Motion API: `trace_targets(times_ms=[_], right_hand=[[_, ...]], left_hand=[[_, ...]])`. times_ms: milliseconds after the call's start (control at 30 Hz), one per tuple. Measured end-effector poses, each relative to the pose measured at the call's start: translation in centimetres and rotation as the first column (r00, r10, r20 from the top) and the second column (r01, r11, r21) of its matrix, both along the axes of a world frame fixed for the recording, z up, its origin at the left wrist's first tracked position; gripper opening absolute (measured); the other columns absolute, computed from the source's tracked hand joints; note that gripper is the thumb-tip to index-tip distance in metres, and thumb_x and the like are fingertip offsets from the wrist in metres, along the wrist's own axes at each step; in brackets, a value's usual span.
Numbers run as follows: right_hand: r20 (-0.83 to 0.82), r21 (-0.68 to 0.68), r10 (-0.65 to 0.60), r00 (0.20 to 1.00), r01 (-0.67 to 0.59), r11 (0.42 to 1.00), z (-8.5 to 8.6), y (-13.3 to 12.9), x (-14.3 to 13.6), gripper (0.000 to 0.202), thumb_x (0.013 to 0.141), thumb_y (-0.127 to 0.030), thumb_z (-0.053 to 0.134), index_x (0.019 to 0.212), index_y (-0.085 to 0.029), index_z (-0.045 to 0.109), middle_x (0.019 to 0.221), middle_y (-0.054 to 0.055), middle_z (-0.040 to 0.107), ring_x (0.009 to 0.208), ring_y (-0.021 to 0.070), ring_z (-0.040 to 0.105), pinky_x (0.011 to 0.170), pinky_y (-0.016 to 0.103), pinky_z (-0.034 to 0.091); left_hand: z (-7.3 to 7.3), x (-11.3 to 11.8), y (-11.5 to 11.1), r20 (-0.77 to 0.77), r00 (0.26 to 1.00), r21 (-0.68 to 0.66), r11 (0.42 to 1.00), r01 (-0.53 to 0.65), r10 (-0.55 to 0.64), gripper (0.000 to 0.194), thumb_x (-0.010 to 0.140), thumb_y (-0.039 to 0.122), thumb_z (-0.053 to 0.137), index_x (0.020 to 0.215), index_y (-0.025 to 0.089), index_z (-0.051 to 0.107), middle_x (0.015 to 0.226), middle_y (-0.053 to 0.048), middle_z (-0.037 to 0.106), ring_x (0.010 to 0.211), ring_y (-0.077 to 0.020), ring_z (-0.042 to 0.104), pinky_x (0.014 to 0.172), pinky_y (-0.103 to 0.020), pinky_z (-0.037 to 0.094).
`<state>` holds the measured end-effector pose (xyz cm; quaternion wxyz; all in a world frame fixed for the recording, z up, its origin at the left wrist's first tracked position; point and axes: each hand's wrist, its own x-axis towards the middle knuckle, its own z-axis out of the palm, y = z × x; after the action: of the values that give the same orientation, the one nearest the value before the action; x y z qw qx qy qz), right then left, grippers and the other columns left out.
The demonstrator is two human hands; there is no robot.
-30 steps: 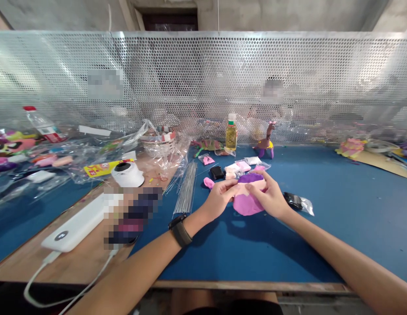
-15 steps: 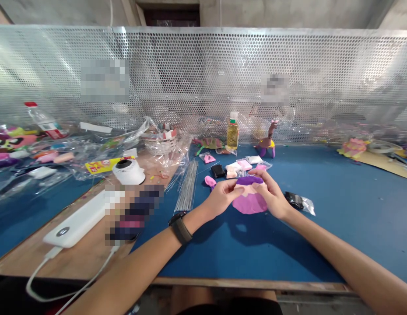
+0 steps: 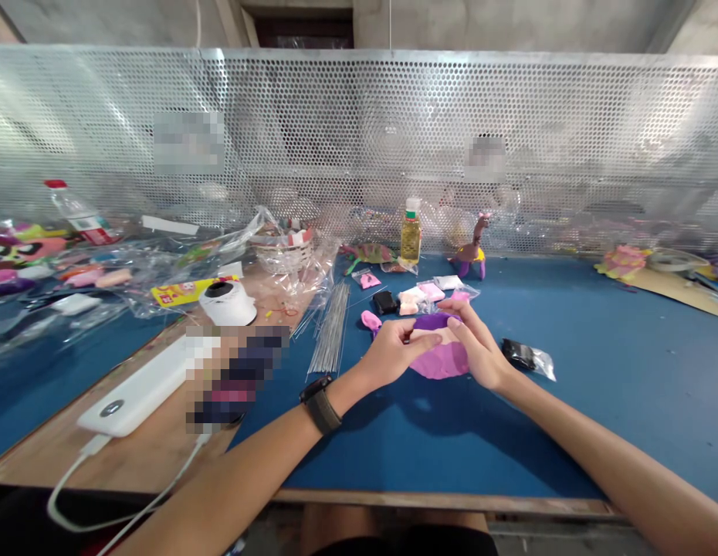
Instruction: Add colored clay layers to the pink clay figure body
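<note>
Between my hands is a flattened piece of modelling clay (image 3: 440,363), purple along the top, pale peach across the middle and pink-violet below. My left hand (image 3: 394,351) grips its left side, with the thumb lying over the peach band. On the right edge my right hand (image 3: 480,347) is closed, its thumb in front and its fingers partly hidden behind. The clay is held above the blue tabletop and casts a shadow. Just beyond my left hand lies a pink clay piece (image 3: 370,320) with a purple part. Small packs of pale clay (image 3: 413,297) and a black pack (image 3: 385,302) lie behind.
A bundle of thin wires (image 3: 331,332) lies left of my hands. Right of them is a black clay packet (image 3: 526,357). Behind stand an oil-coloured bottle (image 3: 411,235) and a clay long-necked figure (image 3: 473,251). A white power bank (image 3: 144,390) lies left.
My left thumb has slid right across the peach band. My right thumb has shifted up toward the clay's right edge. The clay stays in both hands.
</note>
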<state>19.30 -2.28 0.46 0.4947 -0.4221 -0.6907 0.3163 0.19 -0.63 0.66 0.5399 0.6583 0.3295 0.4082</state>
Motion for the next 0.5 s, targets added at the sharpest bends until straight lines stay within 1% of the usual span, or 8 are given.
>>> trace_targets(times_ms=[67,133,200,267,300,367,500], right_hand=[[0.008,-0.007,-0.008,1.000,0.008,1.000,0.09,-0.10,-0.13,0.035,0.103,-0.050,0.045,0.123,-0.024,0.058,0.124,0.008,0.065,0.114,0.0262,0.059,0.097,0.038,0.046],[0.017,-0.027,-0.015,1.000,0.015,1.000,0.15,-0.13,-0.17,0.037,0.103,-0.053,0.045,0.120,-0.023,0.059,0.117,0.007,0.066,0.106,0.0250,0.060,0.091,0.036,0.048],[0.034,-0.055,-0.014,0.999,0.016,0.998,0.11,-0.06,-0.15,0.039,0.102,-0.057,0.044,0.107,-0.022,0.061,0.097,0.005,0.067,0.088,0.0221,0.060,0.077,0.032,0.048],[0.053,-0.073,-0.026,0.998,0.029,0.997,-0.02,0.07,-0.12,0.043,0.102,-0.060,0.043,0.086,-0.022,0.055,0.074,0.000,0.058,0.069,0.0177,0.052,0.062,0.029,0.042],[0.063,-0.076,-0.035,0.997,0.039,0.996,-0.11,0.14,-0.12,0.046,0.102,-0.061,0.043,0.079,-0.022,0.050,0.066,-0.001,0.052,0.063,0.0161,0.047,0.058,0.028,0.038],[0.082,-0.067,-0.053,0.995,0.058,0.996,-0.24,0.25,-0.14,0.049,0.102,-0.061,0.043,0.072,-0.022,0.042,0.060,-0.003,0.044,0.058,0.0143,0.041,0.054,0.028,0.033],[0.109,-0.048,-0.070,0.992,0.076,0.996,-0.25,0.23,-0.30,0.050,0.102,-0.059,0.044,0.070,-0.022,0.038,0.060,-0.004,0.039,0.058,0.0133,0.037,0.054,0.028,0.030]], left_hand=[[0.09,-0.08,0.02,-0.030,0.999,0.026,0.999,-0.038,0.039,0.047,0.078,0.057,0.076,0.071,0.012,0.065,0.062,0.003,0.047,0.059,-0.0089,0.038,0.056,-0.024,0.028],[0.29,-0.21,0.07,-0.026,0.999,0.029,0.999,-0.046,0.046,0.047,0.078,0.058,0.076,0.072,0.012,0.065,0.063,0.003,0.048,0.059,-0.0091,0.038,0.056,-0.024,0.029],[0.51,-0.35,0.16,-0.021,0.999,0.023,0.999,-0.045,0.046,0.047,0.078,0.059,0.075,0.075,0.012,0.067,0.065,0.002,0.052,0.060,-0.0097,0.041,0.056,-0.024,0.030],[0.64,-0.47,0.32,-0.019,0.999,0.011,1.000,-0.026,0.026,0.047,0.077,0.059,0.075,0.076,0.012,0.069,0.068,0.000,0.056,0.062,-0.0107,0.044,0.057,-0.024,0.032],[0.65,-0.52,0.41,-0.020,1.000,0.004,1.000,-0.012,0.012,0.048,0.077,0.060,0.075,0.076,0.012,0.070,0.068,-0.001,0.058,0.063,-0.0111,0.045,0.058,-0.024,0.033],[0.57,-0.58,0.63,-0.029,1.000,-0.008,1.000,0.001,-0.001,0.050,0.077,0.061,0.074,0.073,0.011,0.069,0.067,-0.001,0.057,0.063,-0.0113,0.046,0.057,-0.025,0.032],[0.31,-0.66,0.94,-0.061,0.997,-0.013,0.999,-0.046,0.046,0.053,0.077,0.064,0.072,0.066,0.012,0.064,0.060,0.001,0.049,0.057,-0.0096,0.039,0.054,-0.025,0.027]])
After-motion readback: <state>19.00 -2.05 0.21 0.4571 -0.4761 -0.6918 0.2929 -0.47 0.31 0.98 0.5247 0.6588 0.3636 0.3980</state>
